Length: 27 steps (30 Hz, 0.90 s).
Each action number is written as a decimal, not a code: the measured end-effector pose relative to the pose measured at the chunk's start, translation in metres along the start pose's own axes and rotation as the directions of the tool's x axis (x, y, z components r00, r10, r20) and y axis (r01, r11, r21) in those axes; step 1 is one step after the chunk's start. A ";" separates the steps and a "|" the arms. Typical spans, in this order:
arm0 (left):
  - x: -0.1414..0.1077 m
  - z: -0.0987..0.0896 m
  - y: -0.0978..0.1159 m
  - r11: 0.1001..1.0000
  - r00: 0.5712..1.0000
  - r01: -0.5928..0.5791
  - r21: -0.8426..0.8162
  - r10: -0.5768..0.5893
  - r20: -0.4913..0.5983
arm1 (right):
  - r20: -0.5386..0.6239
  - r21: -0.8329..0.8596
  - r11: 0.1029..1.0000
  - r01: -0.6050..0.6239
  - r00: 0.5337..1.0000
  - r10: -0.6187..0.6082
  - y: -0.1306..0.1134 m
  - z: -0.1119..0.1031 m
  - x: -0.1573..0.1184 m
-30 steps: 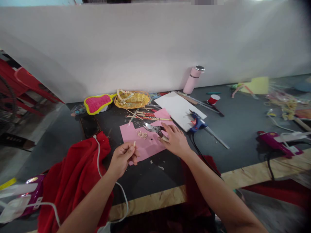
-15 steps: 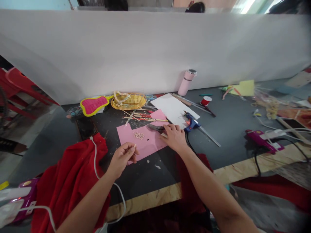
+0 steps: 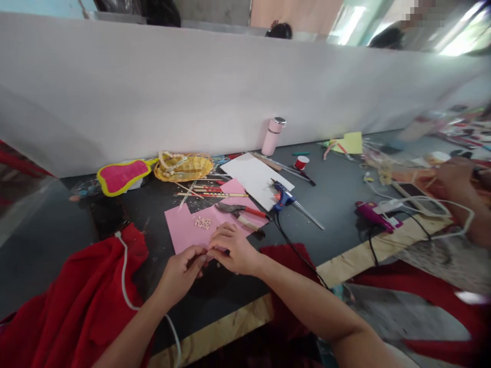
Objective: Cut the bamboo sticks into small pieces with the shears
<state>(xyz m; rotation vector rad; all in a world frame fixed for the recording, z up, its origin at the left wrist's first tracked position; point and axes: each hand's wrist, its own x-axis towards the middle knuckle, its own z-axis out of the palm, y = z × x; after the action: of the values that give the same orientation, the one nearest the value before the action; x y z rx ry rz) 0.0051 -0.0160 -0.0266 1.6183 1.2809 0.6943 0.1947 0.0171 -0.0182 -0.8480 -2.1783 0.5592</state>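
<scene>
Left fingers (image 3: 196, 263) and right fingers (image 3: 221, 236) are pinched narrow, any contents untellable; small cream wood-like pegs (image 3: 202, 222) beyond them are judged light, stiff, best gripped mid-length.

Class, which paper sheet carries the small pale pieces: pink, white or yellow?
The pink sheet: the pale pieces lie clustered on it. The white sheet, beyond it, and the yellow sheet, farther right, show none.
</scene>
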 end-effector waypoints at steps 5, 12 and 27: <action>0.000 0.000 -0.004 0.984 0.995 -0.059 0.170 0.071 -0.070 | 0.035 0.051 0.999 0.004 0.999 -0.006 0.004 0.000 -0.002; -0.001 0.001 0.002 0.954 0.985 -0.121 0.275 0.150 -0.089 | 0.144 0.279 0.939 -0.199 0.976 0.164 0.003 -0.001 -0.006; -0.008 -0.006 0.011 0.906 0.958 -0.278 0.319 0.237 0.160 | 0.361 0.589 0.679 -0.438 0.894 0.265 -0.004 -0.005 -0.006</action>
<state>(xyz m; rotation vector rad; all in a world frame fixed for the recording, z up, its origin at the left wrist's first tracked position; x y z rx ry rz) 0.0022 -0.0220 -0.0127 2.1080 1.1554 0.5440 0.1999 0.0106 -0.0153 -0.8218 -1.7880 1.6063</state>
